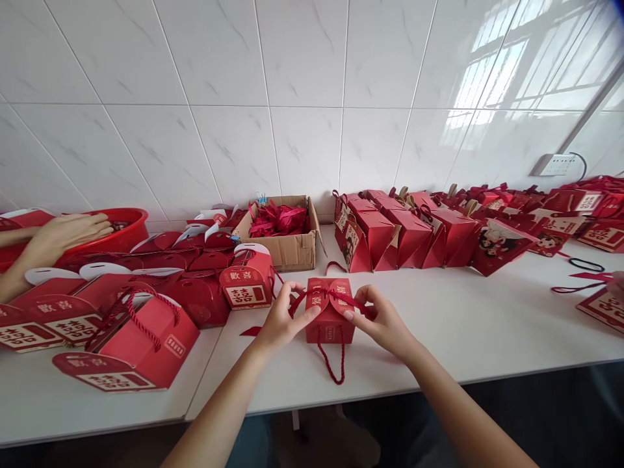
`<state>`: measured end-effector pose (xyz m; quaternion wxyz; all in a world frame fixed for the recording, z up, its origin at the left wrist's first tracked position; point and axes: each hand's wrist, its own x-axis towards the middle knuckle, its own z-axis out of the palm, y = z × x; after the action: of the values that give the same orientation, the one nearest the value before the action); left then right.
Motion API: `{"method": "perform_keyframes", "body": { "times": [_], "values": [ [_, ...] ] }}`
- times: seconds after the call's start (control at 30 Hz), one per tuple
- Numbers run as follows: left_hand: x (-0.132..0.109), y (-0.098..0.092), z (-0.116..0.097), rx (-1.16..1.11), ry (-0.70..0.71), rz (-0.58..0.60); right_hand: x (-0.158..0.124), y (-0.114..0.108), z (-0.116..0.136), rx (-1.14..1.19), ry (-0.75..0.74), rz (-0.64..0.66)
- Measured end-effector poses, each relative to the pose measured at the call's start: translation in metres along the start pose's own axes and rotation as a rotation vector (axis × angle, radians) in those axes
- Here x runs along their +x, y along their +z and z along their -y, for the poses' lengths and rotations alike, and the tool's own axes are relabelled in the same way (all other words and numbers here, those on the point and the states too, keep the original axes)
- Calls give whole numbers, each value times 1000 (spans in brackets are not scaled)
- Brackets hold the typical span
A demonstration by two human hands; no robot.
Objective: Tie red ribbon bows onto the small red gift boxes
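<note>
left hand (pixel 280 323) and right hand (pixel 383 323) each pinch the ribbon (pixel 312 294) over the red box (pixel 329 327) at the table's (pixel 487 331) front edge, I'd keep the pull even

Bright, even daylight. Window glare on glossy wall tiles (pixel 511 71) at upper right. Soft, faint shadows on white bench (pixel 463 325). Wide-angle bending toward edges; blue smear (pixel 618 4) in top right corner. Sharp centre, softer margins.
</note>
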<state>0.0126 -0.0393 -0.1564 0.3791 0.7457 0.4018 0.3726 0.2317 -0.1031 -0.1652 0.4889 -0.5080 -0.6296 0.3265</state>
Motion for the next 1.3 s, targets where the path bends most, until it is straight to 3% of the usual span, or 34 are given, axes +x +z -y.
{"method": "perform_keyframes", "body": {
  "times": [0.17, 0.33, 0.73, 0.87, 1.03, 1.3],
  "values": [
    [-1, -6, 0, 55, 97, 10, -4, -1, 1, -87, -51, -13],
    [-1, -6, 0, 34, 96, 69, -6, 3, 4, -179, -95, -55],
    [-2, -2, 2, 21, 139, 28, -9, 8, -7, -198, -213, -135],
    [-1, -1, 4, -62, 81, 49, -9, 8, -6, -149, -166, -130],
    [3, 2, 5, -87, 15, -5, -6, 6, -8, -35, -77, -144],
    [5, -1, 0, -47, 4, -59, 3, -5, -11, -10, -99, -174]
  ]
}}
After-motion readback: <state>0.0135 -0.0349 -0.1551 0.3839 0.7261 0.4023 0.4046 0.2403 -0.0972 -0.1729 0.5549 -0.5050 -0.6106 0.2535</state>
